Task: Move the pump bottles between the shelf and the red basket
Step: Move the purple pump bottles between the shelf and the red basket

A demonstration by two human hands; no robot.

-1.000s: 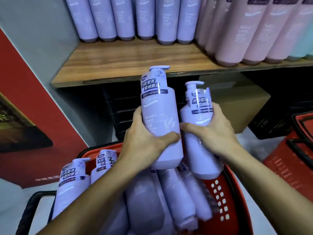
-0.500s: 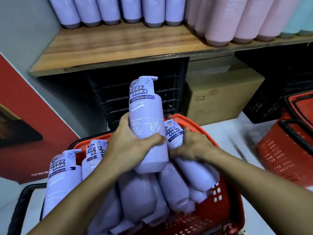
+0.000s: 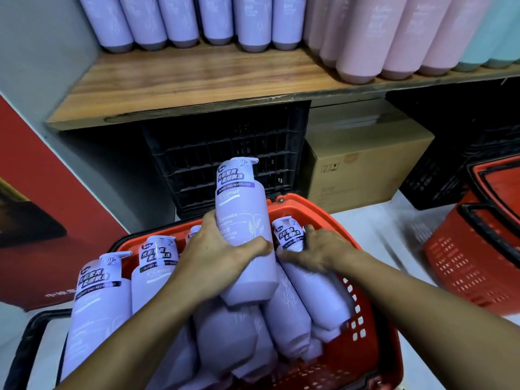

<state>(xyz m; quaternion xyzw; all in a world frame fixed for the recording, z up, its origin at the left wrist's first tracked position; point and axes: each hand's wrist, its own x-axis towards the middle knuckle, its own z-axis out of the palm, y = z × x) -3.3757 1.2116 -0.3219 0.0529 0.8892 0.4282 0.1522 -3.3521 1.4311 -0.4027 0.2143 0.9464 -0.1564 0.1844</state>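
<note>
Below the shelf (image 3: 197, 88), the red basket (image 3: 374, 319) has just gained a lavender bottle (image 3: 309, 291), laid down under the still-gripping right hand (image 3: 323, 249); a second bottle (image 3: 242, 209), gripped upright by the left hand (image 3: 216, 257) beside it, likely follows.

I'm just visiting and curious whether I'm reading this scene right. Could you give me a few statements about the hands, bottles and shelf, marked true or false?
1. The left hand grips an upright lavender plastic pump bottle. True.
2. The right hand holds nothing. False: it grips a second lavender pump bottle lying tilted in the red plastic basket.
3. The wooden shelf carries bottles of one colour only. False: lavender bottles and pink bottles both stand there.
4. A brown cardboard box sits below the shelf. True.
</note>
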